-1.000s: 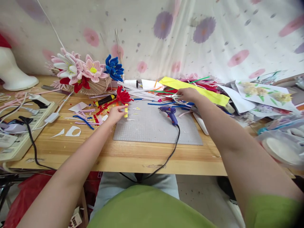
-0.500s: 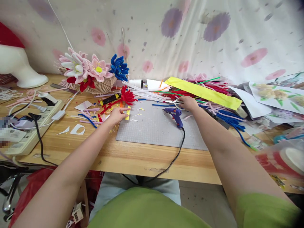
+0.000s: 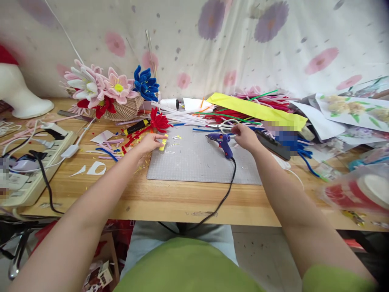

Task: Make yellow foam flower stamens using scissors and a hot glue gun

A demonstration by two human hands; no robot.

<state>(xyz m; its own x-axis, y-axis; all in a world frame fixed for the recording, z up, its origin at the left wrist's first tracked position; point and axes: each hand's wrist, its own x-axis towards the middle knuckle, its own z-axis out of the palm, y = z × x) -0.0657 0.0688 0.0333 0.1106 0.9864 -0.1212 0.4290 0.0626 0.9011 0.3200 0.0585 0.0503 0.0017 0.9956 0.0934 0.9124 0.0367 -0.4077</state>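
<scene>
My left hand (image 3: 149, 142) reaches to the left edge of the grey cutting mat (image 3: 197, 164) and pinches a small yellow strip (image 3: 163, 142) that rests there. My right hand (image 3: 246, 138) hovers over the mat's far side with its fingers curled, just right of the purple glue gun (image 3: 221, 140) lying on the mat. I cannot see whether it holds anything. A pair of scissors (image 3: 222, 125) lies just beyond the glue gun, near my fingertips. A red pipe-cleaner flower (image 3: 158, 121) lies behind my left hand.
A heap of coloured pipe cleaners (image 3: 267, 106) and a yellow sheet (image 3: 255, 110) fill the back right. A basket of pink and blue flowers (image 3: 105, 90) stands back left. A power strip with cables (image 3: 30, 170) sits left. The glue gun's black cord (image 3: 226, 194) hangs over the front edge. A clear container (image 3: 358, 190) sits right.
My right hand has drawn back from the scissors at the pile toward me and now sits beside the glue gun. My left hand stays on the yellow strip.
</scene>
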